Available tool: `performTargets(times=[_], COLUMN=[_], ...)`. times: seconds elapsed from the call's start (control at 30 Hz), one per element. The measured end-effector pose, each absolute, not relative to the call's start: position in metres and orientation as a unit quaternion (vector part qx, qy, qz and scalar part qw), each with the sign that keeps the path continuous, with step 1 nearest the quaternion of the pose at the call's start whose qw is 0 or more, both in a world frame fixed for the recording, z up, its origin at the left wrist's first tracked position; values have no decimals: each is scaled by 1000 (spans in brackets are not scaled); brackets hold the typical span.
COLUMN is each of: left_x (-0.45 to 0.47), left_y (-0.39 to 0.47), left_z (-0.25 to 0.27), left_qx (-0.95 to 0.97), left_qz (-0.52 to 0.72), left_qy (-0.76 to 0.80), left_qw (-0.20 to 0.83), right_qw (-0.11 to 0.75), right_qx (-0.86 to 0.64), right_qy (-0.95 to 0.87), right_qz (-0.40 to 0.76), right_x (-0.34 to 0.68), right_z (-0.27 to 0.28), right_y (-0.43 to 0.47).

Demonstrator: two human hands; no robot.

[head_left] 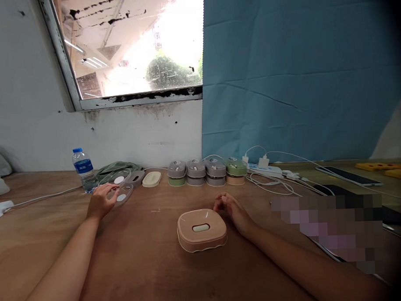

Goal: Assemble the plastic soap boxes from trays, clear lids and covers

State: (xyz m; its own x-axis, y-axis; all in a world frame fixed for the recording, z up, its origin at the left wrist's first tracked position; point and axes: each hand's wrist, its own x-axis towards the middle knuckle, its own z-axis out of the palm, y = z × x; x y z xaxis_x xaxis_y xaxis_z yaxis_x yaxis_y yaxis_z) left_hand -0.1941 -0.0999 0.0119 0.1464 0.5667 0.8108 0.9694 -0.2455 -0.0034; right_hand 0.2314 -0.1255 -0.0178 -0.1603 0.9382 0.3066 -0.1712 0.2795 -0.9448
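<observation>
A pink oval plastic box piece point(202, 233), with a pale handle in a slot on top, sits on the brown table. Beside its far right corner is my right hand point(234, 214), fingers loosely bent and holding nothing; the fingertips are very near the rim, and contact is unclear. Further left, my left hand point(102, 200) reaches to the edge of a clear plastic lid point(127, 193) with a white round sticker. Its thumb and fingers are apart at the lid's edge, with no firm grip visible. Another clear piece point(124, 174) with a white sticker lies just behind.
Against the wall stand several lunch boxes point(206, 173), grey and green, beside a cream lid point(152, 179). A water bottle point(84, 170) is at the left. White cables and a power strip point(265, 169) lie at the right, near a phone point(348, 176) and a blurred patch.
</observation>
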Motion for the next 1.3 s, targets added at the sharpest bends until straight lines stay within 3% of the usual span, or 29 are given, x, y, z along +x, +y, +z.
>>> performTargets(times=[0.33,1.3], left_x=[-205,-214], left_y=[-92,-96], left_z=[-1,-2], left_qx=[-729,-766], left_qz=[-274,-250], left_qy=[-609,-592], left_qw=[151,17], right_qw=[548,524], right_qx=[-335,-361], right_qy=[-582,-585], right_qz=[499,502], right_x=[231,230], right_z=[-17,-18], right_y=[-125,-127])
